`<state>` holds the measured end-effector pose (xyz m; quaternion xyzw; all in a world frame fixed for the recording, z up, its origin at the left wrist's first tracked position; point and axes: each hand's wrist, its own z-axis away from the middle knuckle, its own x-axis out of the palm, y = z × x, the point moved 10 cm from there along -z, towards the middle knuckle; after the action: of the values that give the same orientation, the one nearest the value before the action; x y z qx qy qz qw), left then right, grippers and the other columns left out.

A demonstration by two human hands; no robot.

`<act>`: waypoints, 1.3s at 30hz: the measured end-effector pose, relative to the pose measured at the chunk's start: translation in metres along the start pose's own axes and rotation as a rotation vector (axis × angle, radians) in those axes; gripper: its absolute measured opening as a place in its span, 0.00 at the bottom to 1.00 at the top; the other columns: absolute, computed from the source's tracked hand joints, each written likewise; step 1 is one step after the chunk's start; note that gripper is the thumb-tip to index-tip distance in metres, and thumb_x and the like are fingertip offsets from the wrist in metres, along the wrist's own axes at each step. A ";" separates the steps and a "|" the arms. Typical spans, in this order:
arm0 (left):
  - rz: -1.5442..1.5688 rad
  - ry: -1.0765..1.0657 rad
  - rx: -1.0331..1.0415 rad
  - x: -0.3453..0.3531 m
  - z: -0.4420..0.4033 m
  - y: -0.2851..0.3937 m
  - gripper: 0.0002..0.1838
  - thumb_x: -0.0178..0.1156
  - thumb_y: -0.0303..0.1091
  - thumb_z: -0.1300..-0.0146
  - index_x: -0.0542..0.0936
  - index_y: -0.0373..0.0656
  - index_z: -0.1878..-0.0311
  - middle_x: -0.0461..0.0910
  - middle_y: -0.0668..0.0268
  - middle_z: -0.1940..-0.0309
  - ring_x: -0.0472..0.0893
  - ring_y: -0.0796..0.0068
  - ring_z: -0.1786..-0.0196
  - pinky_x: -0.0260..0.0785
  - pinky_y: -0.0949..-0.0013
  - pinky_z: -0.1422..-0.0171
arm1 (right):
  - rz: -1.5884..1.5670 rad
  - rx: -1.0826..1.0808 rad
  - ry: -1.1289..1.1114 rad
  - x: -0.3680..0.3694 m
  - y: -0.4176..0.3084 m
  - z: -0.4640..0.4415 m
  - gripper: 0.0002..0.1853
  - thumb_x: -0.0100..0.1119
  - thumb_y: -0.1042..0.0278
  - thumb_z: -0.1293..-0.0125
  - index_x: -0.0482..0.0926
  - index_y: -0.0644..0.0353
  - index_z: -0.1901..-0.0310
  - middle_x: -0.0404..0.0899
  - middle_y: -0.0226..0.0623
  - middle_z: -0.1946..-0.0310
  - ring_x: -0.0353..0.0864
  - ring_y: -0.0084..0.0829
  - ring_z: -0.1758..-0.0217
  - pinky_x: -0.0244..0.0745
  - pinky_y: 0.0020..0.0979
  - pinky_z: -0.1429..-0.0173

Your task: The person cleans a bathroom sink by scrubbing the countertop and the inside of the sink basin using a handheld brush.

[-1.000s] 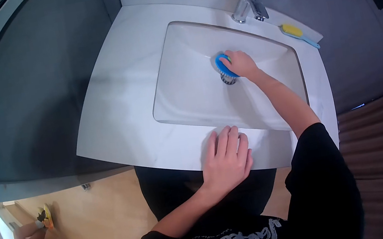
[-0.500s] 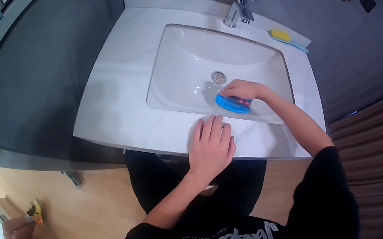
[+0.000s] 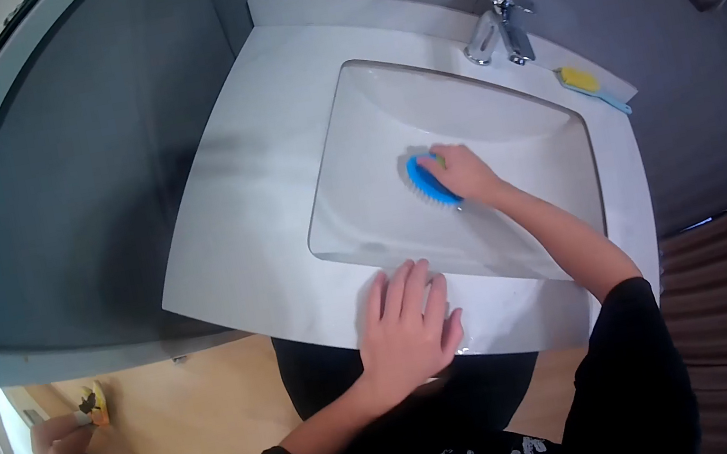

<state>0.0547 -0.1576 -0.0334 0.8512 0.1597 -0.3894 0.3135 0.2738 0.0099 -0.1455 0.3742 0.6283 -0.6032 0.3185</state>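
Two hands, both of one person: the right hand (image 3: 465, 173) is closed around one blue brush (image 3: 430, 185), fingers wrapped over its back; the left hand (image 3: 405, 331) lies palm down on the near edge of the white desk (image 3: 234, 200), five fingers extended, holding nothing. Blue brush is inside the one sink (image 3: 353, 161), around mid-basin, bristles showing along its left and near side; can't tell if they all touch the basin. One chrome faucet (image 3: 483, 41) at the far right, beyond the sink rim. One second brush (image 3: 582, 82), yellow head, light blue handle, lies right of the faucet on the desk. One other person's bare legs (image 3: 58, 442) at near left, one yellow shoe (image 3: 99, 406) visible.
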 end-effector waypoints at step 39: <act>-0.077 0.219 -0.089 -0.038 0.011 -0.054 0.16 0.63 0.36 0.50 0.82 0.42 0.56 0.81 0.60 0.50 0.80 0.55 0.49 0.69 0.57 0.42 | -0.447 0.421 0.212 0.031 -0.017 -0.026 0.32 0.53 0.42 0.26 0.80 0.71 0.68 0.82 0.56 0.78 0.85 0.47 0.78 0.82 0.43 0.63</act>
<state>-0.0040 -0.1252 -0.0316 0.8672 0.2427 -0.2982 0.3164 0.2444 0.0389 -0.1612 0.3454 0.5861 -0.7325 0.0269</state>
